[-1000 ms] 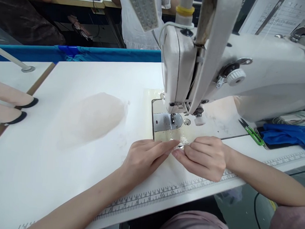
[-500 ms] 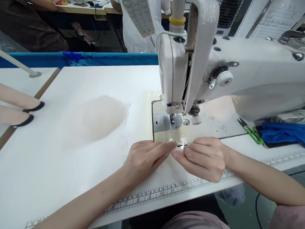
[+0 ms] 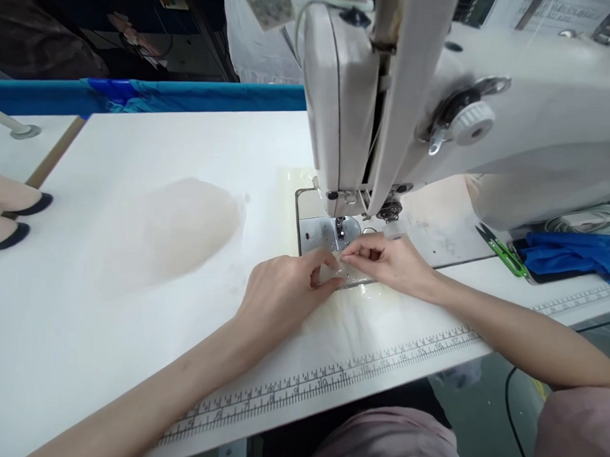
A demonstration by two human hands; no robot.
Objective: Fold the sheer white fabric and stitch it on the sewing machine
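My left hand (image 3: 290, 284) rests at the front of the metal needle plate (image 3: 315, 230), its thumb and index finger curved with a gap between them. Close beside it, my right hand (image 3: 384, 259) has thumb and index finger pinched together. What the pinch holds, if anything, is too small or sheer to make out. Both hands are just in front of the presser foot (image 3: 340, 228) of a white sewing machine (image 3: 333, 116). Clear, shiny film or tape (image 3: 367, 294) covers the table around the plate.
Green-handled thread snips (image 3: 507, 257) and a blue cloth (image 3: 571, 258) lie at the right. A printed ruler (image 3: 324, 381) runs along the table's front edge. Two beige, black-tipped forms (image 3: 10, 195) reach in from the left. Beyond the blue cloth edging (image 3: 214, 97) stands a person in white (image 3: 261, 47).
The view has moved closer to the machine. Both hands have shifted toward the needle plate. My left fingers have parted from their pinch, while my right hand stays pinched.
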